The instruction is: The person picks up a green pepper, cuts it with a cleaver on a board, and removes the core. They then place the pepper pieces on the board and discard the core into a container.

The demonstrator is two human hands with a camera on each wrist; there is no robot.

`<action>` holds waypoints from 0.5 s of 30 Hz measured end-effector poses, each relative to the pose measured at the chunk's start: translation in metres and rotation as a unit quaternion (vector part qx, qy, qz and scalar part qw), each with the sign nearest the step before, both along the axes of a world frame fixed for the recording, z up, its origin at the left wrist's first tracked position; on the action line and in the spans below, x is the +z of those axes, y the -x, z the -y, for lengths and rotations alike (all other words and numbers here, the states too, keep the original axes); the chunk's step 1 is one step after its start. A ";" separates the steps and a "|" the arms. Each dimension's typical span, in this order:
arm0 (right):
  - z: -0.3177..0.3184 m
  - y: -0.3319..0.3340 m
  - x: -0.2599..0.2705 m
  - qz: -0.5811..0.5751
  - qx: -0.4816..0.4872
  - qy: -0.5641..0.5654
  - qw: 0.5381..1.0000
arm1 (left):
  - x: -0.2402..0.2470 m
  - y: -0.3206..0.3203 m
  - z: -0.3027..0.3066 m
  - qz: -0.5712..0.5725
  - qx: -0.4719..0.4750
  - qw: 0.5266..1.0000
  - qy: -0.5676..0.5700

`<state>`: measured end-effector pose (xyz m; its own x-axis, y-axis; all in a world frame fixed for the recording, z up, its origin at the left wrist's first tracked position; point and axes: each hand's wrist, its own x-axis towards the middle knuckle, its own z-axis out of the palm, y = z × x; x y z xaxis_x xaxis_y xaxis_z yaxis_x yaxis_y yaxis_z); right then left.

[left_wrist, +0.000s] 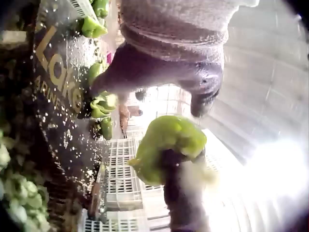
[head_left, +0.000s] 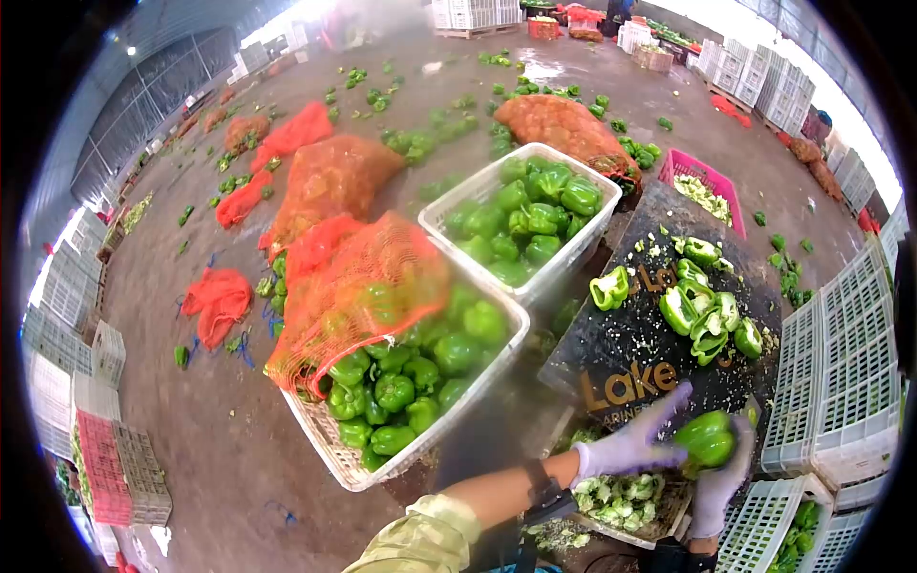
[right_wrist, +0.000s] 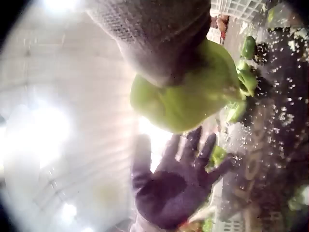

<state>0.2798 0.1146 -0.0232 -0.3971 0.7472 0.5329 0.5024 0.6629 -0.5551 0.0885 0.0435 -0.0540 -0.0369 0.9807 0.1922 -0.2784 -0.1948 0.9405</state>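
My gloved right hand [head_left: 724, 482] grips a whole green bell pepper [head_left: 705, 439] just over the near edge of a black board [head_left: 611, 334]. In the right wrist view its fingers wrap over the top of the pepper [right_wrist: 193, 99]. The gloved left hand [head_left: 638, 437] is beside the pepper, fingers spread and palm turned toward it. A gap shows between the left hand [left_wrist: 164, 67] and the pepper in the left wrist view. Cut-open green bell peppers [head_left: 707, 315] lie on the board among scattered pale seeds.
A low crate of pepper cores [head_left: 621, 501] sits below my hands. White crates of bell peppers [head_left: 392, 392] [head_left: 535, 210] stand left of the board, an orange mesh sack [head_left: 368, 286] draped over the nearer one. Stacked white crates [head_left: 831, 363] rise at the right. A pink crate [head_left: 712, 172] stands behind.
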 end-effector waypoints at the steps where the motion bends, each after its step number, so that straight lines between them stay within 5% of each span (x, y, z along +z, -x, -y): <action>1: -0.004 0.001 0.008 -0.057 -0.056 -0.020 0.997 | 0.005 0.004 -0.003 0.098 0.012 0.994 0.055; 3: -0.006 0.013 0.024 -0.252 -0.118 -0.048 0.959 | -0.022 0.015 -0.020 0.222 0.141 0.954 0.143; 4: -0.008 0.003 0.021 -0.164 -0.217 -0.107 0.956 | -0.028 0.019 -0.023 0.357 0.078 0.918 0.152; 5: -0.004 0.010 0.002 -0.294 -0.167 -0.008 0.941 | -0.035 0.019 -0.023 0.484 0.011 0.860 0.159; 7: 0.026 0.032 -0.009 0.073 -0.055 -0.097 0.991 | 0.018 0.019 0.008 0.550 -0.001 0.815 0.182; 8: 0.039 0.045 -0.016 0.200 0.030 -0.163 0.966 | 0.019 0.019 0.007 0.492 -0.027 0.853 0.171; 10: 0.036 0.057 -0.013 0.110 0.011 -0.064 0.992 | -0.002 0.018 0.001 0.154 -0.016 0.985 0.080; 11: 0.037 0.059 -0.002 0.061 -0.059 0.082 0.993 | -0.011 0.018 -0.003 -0.133 0.036 0.991 0.006; 12: 0.029 0.054 -0.004 0.001 -0.077 0.102 0.992 | -0.016 0.017 -0.005 -0.261 0.067 0.963 -0.028; 13: 0.019 0.042 -0.015 -0.064 -0.089 0.111 0.988 | -0.021 0.016 -0.007 -0.248 0.065 0.966 -0.003; 14: 0.016 0.029 -0.022 -0.160 -0.081 0.201 0.963 | -0.025 0.013 -0.012 0.078 0.016 0.989 0.125; 15: 0.012 0.014 -0.023 -0.260 -0.049 0.280 0.923 | -0.027 0.012 -0.016 0.212 -0.006 0.954 0.211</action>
<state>0.2655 0.1023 -0.0466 -0.1117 0.9821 0.1519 0.1142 0.1645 -0.9797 0.0767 0.0598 -0.0815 -0.0117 0.9681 -0.2501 -0.6504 0.1826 0.7373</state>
